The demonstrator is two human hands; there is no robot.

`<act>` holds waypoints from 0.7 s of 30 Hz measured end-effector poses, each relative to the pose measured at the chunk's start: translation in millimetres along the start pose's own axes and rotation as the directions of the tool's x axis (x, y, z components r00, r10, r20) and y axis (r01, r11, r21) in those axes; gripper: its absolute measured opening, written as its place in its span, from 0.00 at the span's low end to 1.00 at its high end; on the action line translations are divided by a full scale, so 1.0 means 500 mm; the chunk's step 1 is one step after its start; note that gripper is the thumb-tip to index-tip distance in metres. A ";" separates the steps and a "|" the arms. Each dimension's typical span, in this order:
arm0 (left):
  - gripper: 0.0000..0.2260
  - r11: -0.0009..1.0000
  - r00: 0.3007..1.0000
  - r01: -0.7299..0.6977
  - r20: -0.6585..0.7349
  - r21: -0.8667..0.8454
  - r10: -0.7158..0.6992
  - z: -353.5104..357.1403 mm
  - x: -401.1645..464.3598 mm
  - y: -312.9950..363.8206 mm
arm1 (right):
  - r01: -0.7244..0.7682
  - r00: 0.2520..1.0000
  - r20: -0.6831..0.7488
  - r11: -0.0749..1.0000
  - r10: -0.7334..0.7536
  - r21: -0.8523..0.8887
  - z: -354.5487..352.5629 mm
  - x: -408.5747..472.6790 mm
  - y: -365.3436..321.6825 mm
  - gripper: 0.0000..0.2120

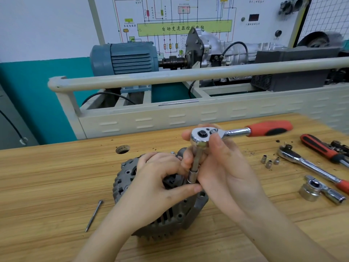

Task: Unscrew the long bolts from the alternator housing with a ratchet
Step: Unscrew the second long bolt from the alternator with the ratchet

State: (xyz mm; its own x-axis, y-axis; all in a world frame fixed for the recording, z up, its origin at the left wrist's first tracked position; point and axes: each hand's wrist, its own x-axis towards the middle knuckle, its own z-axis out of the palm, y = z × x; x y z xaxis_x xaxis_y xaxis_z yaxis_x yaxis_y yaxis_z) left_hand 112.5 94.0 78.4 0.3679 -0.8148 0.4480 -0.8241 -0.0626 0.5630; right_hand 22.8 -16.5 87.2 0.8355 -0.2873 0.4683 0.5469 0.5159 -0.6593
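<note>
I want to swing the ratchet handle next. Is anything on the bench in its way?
Nothing visible blocks it. The ratchet stands raised on its extension above the alternator, with the right hand at its head. The spare ratchets and small sockets lie flat on the bench, lower than the handle.

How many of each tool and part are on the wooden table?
Ratchets: 3, one held, two lying
Screwdriver: 1
Small loose sockets: 3
Long bolt: 1
Alternator: 1
Total: 9
</note>
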 end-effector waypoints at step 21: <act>0.21 0.998 0.998 -0.059 0.009 -0.021 0.059 -0.002 -0.002 -0.001 | -0.049 0.998 0.043 0.996 0.053 -0.078 0.006 -0.001 0.000 0.14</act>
State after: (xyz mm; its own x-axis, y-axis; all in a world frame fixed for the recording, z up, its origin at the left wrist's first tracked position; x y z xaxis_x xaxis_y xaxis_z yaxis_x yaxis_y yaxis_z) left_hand 112.7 95.3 78.3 0.3148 -0.8222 0.4743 -0.8352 -0.0026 0.5499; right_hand 22.3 -13.9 88.9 0.8603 -0.2250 0.4575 0.5074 0.4649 -0.7255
